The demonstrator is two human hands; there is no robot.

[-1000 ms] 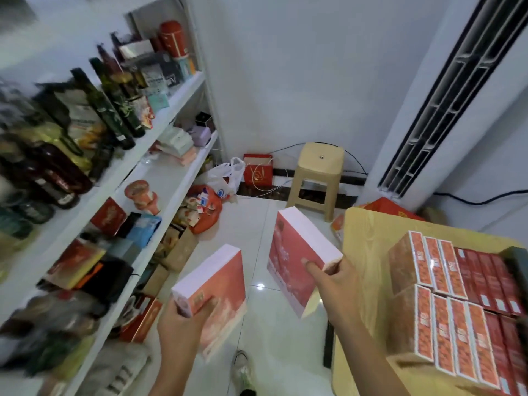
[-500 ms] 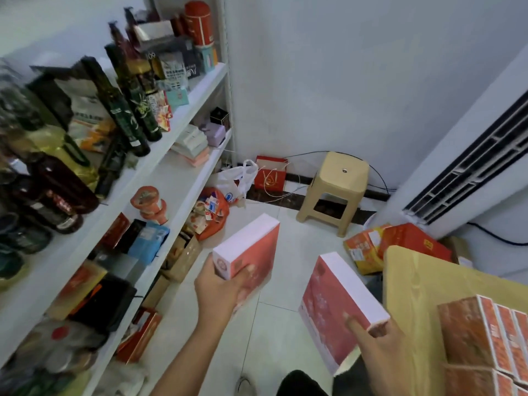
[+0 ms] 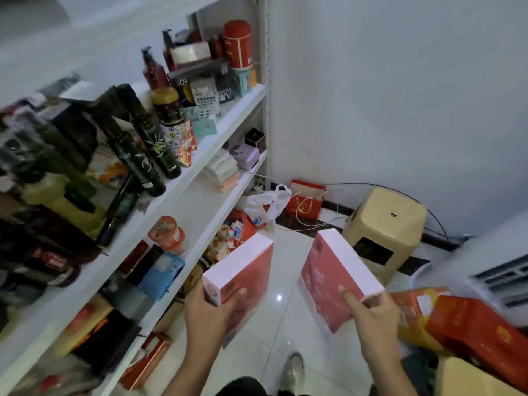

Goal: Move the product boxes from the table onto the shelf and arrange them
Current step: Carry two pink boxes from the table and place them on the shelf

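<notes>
Closest in, a shoe (image 3: 294,370) stands on the pale floor tiles, and the yellow corner of the table (image 3: 474,380) shows low on the right. Above them the person holds 2 boxes, 1 in each hand.

The left hand (image 3: 211,312) grips the near end of the left box (image 3: 245,278), with the thumb pressed on its red face and the fingers curled behind it. The box tilts with its white side up. It hangs in the air just in front of the shelf (image 3: 200,201) and rests on none of its boards.

The right hand (image 3: 374,318) clasps the near corner of the right box (image 3: 331,272). 1 finger lies straight along the red face and the others curl over the white edge. This box also tilts and hangs over the floor, apart from the left box and clear of both table and shelf.

Just beside the right hand, orange and red bags (image 3: 457,321) are piled by the table.

On the shelf, a blue packet (image 3: 163,272) and red cups (image 3: 167,234) sit on the lower board. Dark green bottles (image 3: 137,155) stand on the board above, and a red tin (image 3: 237,44) is at its far end.

Further off on the floor are a white plastic bag (image 3: 265,204), a red gift bag (image 3: 307,200) and a tan stool (image 3: 385,224) against the wall.
</notes>
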